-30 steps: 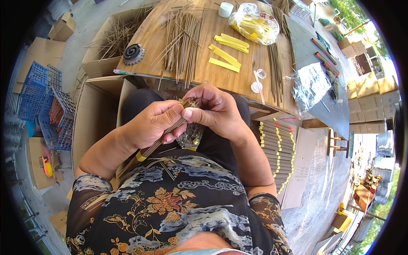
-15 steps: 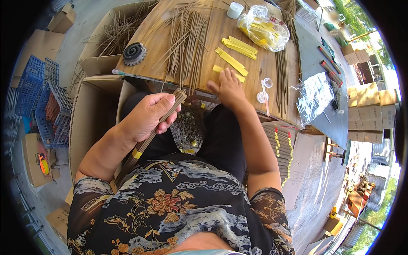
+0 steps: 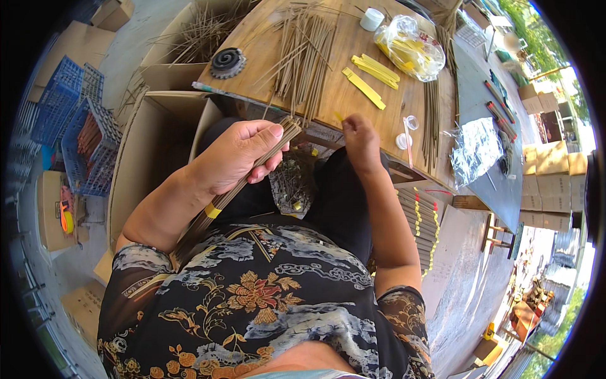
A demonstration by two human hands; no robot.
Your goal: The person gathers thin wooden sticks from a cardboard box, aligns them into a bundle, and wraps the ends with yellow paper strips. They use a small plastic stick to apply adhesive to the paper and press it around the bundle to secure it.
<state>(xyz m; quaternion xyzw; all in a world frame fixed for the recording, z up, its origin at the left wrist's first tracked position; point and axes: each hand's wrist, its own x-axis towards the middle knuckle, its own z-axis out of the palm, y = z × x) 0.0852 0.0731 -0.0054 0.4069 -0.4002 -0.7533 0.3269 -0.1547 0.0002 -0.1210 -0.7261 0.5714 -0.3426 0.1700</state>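
My left hand (image 3: 247,155) is closed around a bundle of thin brown incense sticks (image 3: 289,131), which slants down toward my lap. A yellow paper band (image 3: 213,210) wraps the bundle below my hand. At the table's near edge my right hand (image 3: 362,142) is pinched on a yellow paper strip (image 3: 338,116), only a small end of which shows past the fingers. Beyond that hand, more yellow strips (image 3: 364,88) lie on the wooden table (image 3: 243,85). Loose incense sticks (image 3: 306,60) are spread to their left.
A black ridged disc (image 3: 228,62) sits at the table's left corner. Farther back are a white jar (image 3: 372,19) and a plastic bag of yellow strips (image 3: 410,47). A small white lid (image 3: 403,141) lies right of my right hand. An open cardboard box (image 3: 158,145) stands at my left.
My right hand has pulled back toward me from the table, its fingers closing on one yellow strip that lay there. The left hand keeps hold of the bundle; the whole view has shifted slightly.
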